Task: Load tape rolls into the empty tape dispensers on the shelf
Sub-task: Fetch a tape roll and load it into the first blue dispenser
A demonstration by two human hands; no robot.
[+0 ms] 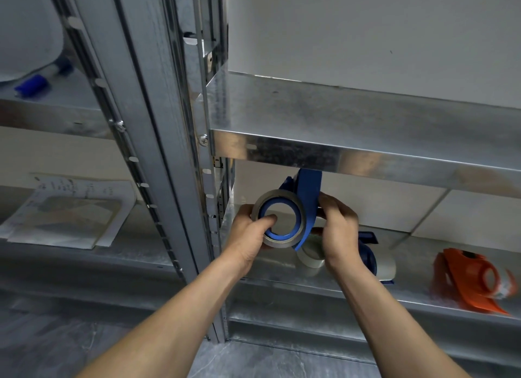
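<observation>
I hold a blue tape dispenser (308, 197) up in front of the lower metal shelf (352, 286). A grey tape roll (277, 200) sits on the dispenser's blue hub. My left hand (249, 238) grips that roll, thumb inside the hub ring. My right hand (337, 231) grips the dispenser's body from the right. Beneath my hands a loose clear tape roll (311, 258) lies on the shelf. Behind my right wrist stands a second blue dispenser (372, 258) with a roll in it. An orange dispenser (473, 281) lies further right.
An upper shelf edge (366, 157) hangs just above the held dispenser. A steel upright post (169, 157) stands to the left. The neighbouring bay holds papers (70, 211) and, higher up, a blue-capped object (32, 85).
</observation>
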